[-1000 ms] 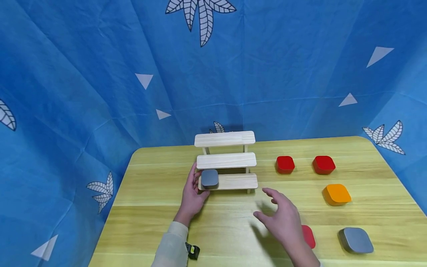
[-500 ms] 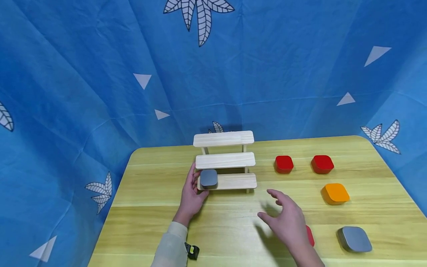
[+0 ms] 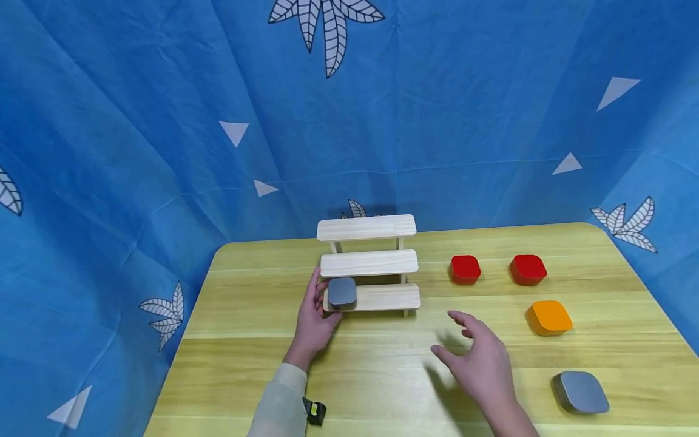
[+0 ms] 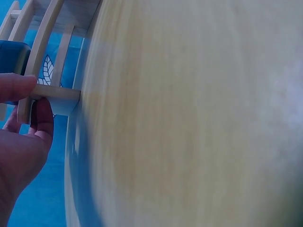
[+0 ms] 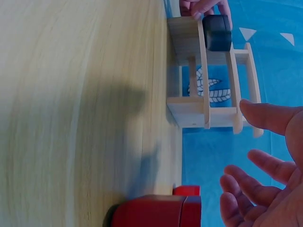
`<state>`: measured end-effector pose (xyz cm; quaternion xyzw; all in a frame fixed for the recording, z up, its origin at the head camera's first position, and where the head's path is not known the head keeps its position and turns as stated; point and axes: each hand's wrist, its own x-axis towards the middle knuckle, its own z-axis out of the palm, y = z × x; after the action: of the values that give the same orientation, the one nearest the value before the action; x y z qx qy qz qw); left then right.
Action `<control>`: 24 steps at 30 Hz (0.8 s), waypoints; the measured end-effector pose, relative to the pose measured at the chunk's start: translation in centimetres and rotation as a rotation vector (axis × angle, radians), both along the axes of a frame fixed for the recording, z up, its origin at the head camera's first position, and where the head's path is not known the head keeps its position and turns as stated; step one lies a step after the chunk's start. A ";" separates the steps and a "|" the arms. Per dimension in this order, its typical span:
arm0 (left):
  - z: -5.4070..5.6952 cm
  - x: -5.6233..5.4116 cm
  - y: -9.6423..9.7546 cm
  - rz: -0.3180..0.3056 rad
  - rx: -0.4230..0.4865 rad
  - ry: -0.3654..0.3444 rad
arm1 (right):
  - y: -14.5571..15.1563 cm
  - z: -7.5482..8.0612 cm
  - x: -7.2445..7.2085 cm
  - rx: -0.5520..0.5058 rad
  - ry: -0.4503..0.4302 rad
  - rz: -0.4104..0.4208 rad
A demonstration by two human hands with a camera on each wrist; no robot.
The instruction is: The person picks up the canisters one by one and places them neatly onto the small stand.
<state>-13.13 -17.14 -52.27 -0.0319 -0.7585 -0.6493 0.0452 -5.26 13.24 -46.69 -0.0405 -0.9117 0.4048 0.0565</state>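
Observation:
A three-tier wooden display stand [image 3: 388, 297] stands toward the back of the table. On the left end of its lowest tier sits a rounded grey box [image 3: 342, 292]. My left hand [image 3: 314, 325] grips that end of the tier; in the left wrist view the thumb lies along the board [image 4: 43, 42] with fingers curled below it. My right hand [image 3: 480, 364] hovers over the table right of the stand, thumb and fingers spread apart, holding nothing. Close below it in the right wrist view is a red box [image 5: 151, 213], hidden by the hand in the head view.
Two red boxes [image 3: 465, 269] stand in a row at the back right. An orange box [image 3: 549, 317] and another grey box [image 3: 580, 392] lie nearer on the right. A small black item [image 3: 314, 412] is by the left sleeve. Blue patterned cloth [image 3: 464, 121] hangs behind the table.
My right hand has shifted slightly to the right, away from the stand, and now covers the red box that showed beside it. My left hand keeps its grip on the stand.

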 end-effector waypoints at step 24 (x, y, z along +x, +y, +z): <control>-0.2 -0.1 -0.2 -0.007 -0.016 0.008 | 2.6 -0.2 -0.2 0.012 0.048 -0.073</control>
<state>-13.27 -17.32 -52.46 -0.0376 -0.7634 -0.6432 0.0459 -5.49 15.82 -46.90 -0.0637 -0.9104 0.3980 0.0933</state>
